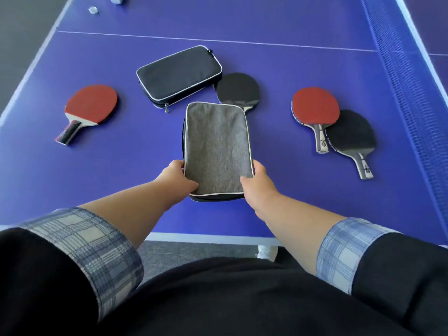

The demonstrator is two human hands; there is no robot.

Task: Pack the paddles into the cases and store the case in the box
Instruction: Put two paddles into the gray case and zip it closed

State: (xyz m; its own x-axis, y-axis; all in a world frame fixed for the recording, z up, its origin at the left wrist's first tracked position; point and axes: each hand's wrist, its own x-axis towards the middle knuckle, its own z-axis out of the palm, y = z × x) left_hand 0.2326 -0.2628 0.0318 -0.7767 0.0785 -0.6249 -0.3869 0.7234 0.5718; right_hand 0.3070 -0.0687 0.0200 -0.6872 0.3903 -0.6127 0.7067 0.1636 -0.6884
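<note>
A grey fabric case (217,144) lies in the middle of the blue table. My left hand (178,178) grips its near left corner and my right hand (260,184) grips its near right corner. Behind it lies a black case (178,73) with white piping, zipped along its front edge. A black-faced paddle (237,89) sits partly hidden behind the grey case. A red paddle (91,106) lies at the left. At the right, another red paddle (315,106) overlaps a black paddle (351,134). No box is in view.
The table-tennis table (121,166) has white lines, and its near edge runs below my forearms. The net (407,93) runs along the right side. Two small white objects (93,10) sit at the far left corner. Grey carpet lies beyond the table.
</note>
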